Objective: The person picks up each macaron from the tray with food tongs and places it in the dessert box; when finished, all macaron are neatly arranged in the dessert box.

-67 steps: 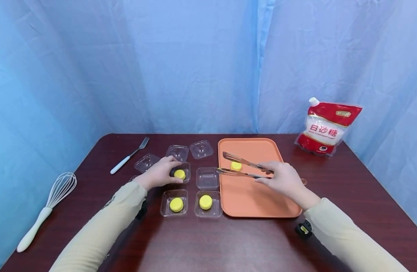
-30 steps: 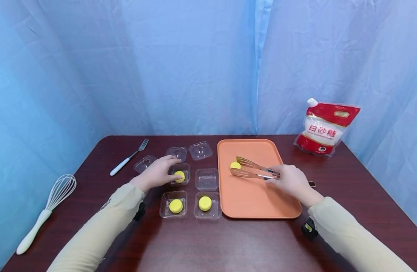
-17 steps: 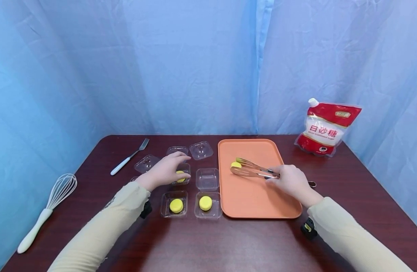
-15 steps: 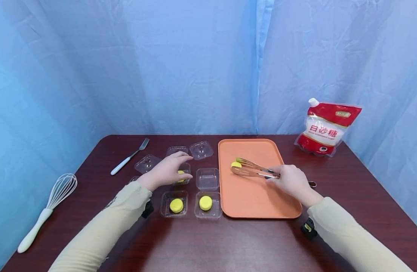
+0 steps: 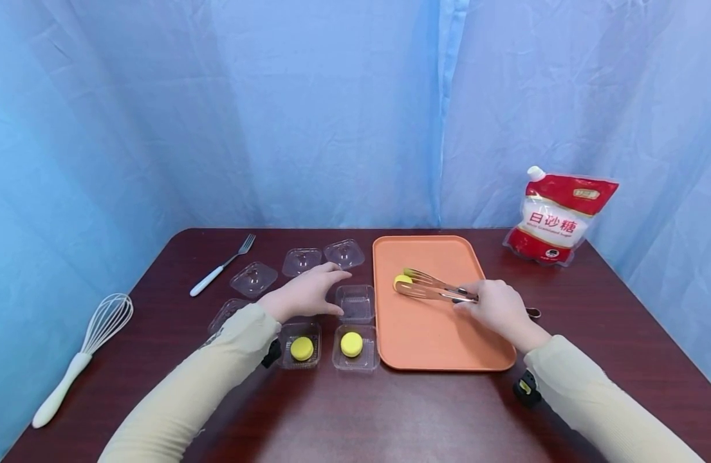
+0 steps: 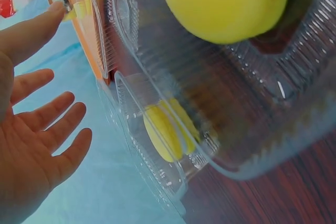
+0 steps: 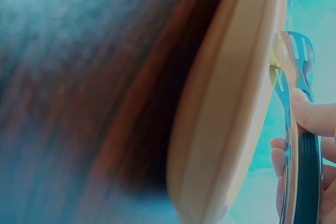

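My right hand (image 5: pixel 497 310) grips metal tongs (image 5: pixel 420 291), whose slotted tips lie on either side of a yellow macaron (image 5: pixel 401 281) on the orange tray (image 5: pixel 436 341). In the right wrist view the thumb presses along the tongs' dark handle (image 7: pixel 307 177). My left hand (image 5: pixel 310 292), fingers spread, hovers beside a clear plastic box (image 5: pixel 355 303) with nothing in it. Two front boxes each hold a yellow macaron, one on the left (image 5: pixel 302 348) and one on the right (image 5: pixel 351 344). The left hand hides the back-left box in the head view.
Several clear lids (image 5: pixel 253 278) lie behind and left of the boxes. A fork (image 5: pixel 222 265) and a white whisk (image 5: pixel 80 360) lie at the left. A red and white sugar pouch (image 5: pixel 554 218) stands at the back right of the table (image 5: pixel 355 418).
My left hand has left the back-left box and its macaron and moved right, toward the box without a macaron. The tongs have come down and narrowed around the macaron on the tray.
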`<state>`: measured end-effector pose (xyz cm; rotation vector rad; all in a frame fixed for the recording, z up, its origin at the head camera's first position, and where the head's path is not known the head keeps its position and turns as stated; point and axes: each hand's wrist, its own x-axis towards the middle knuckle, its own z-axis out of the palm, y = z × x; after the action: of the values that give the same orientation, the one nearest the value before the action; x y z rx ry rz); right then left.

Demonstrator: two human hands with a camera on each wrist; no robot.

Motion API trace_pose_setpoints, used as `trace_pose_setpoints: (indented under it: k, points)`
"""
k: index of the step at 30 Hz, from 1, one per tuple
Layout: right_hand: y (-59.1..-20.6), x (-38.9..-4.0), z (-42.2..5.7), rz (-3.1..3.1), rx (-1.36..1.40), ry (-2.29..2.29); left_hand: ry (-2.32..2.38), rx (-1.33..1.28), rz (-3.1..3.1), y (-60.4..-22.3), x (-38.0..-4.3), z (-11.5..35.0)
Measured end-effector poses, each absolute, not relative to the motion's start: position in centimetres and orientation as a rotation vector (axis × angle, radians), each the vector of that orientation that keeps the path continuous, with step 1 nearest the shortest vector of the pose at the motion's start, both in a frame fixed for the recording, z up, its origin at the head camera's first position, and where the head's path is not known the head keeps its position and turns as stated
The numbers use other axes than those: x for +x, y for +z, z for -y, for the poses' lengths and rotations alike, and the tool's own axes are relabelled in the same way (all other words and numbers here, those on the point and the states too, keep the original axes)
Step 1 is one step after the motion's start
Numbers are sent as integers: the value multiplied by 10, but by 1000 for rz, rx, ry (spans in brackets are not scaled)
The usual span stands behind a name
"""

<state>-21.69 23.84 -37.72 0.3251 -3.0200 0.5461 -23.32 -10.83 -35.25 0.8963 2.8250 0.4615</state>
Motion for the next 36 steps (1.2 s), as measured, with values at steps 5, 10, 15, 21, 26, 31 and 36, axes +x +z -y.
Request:
trace_pose_setpoints:
  k: [5, 10, 15, 21, 26, 31, 36]
  points:
    - [-377, -217, -238, 3031, 314, 544, 416, 877, -2775, -353, -234, 103]
    - [-377, -216, -239, 3036, 303, 537, 357, 884, -2738, -354, -236, 101]
    - [-378, -217, -239, 3031, 314, 533, 347, 888, -2730, -356, -236, 99]
    - [-379, -217, -240, 3040, 320, 528, 360, 897, -2723, -358, -234, 97]
    - [-379, -218, -240, 3038, 326, 529, 348, 894, -2728, -359, -236, 96]
    - [-379, -218, -240, 3032, 331, 537, 336, 897, -2735, -360, -238, 95]
    - [-380, -219, -240, 3033, 322, 546, 351, 898, -2728, -361, -239, 95]
